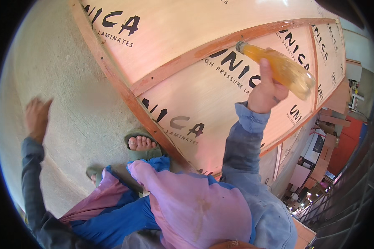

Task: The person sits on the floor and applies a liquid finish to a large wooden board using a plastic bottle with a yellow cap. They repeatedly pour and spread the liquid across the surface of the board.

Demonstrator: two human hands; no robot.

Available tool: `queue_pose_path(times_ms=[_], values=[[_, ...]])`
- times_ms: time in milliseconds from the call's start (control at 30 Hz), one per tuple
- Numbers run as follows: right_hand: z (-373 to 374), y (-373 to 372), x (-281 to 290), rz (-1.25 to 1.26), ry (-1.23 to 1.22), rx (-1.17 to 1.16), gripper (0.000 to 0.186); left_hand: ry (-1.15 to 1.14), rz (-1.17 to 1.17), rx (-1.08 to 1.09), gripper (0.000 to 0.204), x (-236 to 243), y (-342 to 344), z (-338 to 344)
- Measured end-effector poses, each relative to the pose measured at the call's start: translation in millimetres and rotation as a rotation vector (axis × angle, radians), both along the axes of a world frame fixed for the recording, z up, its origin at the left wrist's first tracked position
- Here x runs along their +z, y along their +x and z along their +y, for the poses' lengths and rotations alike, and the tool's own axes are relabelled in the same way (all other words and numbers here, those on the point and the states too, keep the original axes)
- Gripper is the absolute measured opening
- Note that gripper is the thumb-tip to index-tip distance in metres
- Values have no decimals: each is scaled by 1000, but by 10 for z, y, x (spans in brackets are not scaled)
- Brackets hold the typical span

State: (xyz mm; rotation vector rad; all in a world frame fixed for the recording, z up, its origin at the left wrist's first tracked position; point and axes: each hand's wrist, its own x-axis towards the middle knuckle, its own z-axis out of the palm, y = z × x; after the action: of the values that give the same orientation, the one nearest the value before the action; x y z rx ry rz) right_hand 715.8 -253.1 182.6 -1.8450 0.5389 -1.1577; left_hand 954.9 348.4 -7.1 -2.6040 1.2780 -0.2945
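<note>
My right hand is wrapped round a clear bottle that holds yellow-amber liquid. The bottle lies slanted, its neck toward the far left and its base toward the near right. Beneath it in the view is a big pale panel with dark print, framed by reddish-brown wooden strips. The bottle's neck overlaps one of these strips; whether they touch I cannot tell. Out to the left, over the floor, my left hand is slightly blurred, its thumb apart from the loosely bent fingers, with nothing visible in it.
Concrete floor runs along the panel's left edge. My sandalled foot stands close to the near wooden strip, and pink and blue cloth covers my legs. On the right are boards and boxes, a red surface and a metal grille.
</note>
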Motion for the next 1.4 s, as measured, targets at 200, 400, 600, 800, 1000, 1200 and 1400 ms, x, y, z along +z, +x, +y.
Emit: queue_pose_path(times_ms=[200,400,600,800,1000,1200,1400], values=[[-114,159,-235,314,-250,88,30,248,294,382,19,776,-544,1682],[691,143,-556,290,-341,227,26,-22,457,346,13,1331,-1312,590],[33,212,-345,300,-191,17,33,51,591,454,24,1361,-1328,-114],[552,340,-395,514,113,-231,33,23,702,336,24,1326,-1225,-516],[924,73,-791,311,-248,406,40,229,832,241,36,1360,-1320,-440],[25,263,-325,457,-424,-72,37,147,745,300,49,1433,-1569,-254],[619,192,-563,402,-385,249,29,180,785,358,49,1476,-1697,-221]])
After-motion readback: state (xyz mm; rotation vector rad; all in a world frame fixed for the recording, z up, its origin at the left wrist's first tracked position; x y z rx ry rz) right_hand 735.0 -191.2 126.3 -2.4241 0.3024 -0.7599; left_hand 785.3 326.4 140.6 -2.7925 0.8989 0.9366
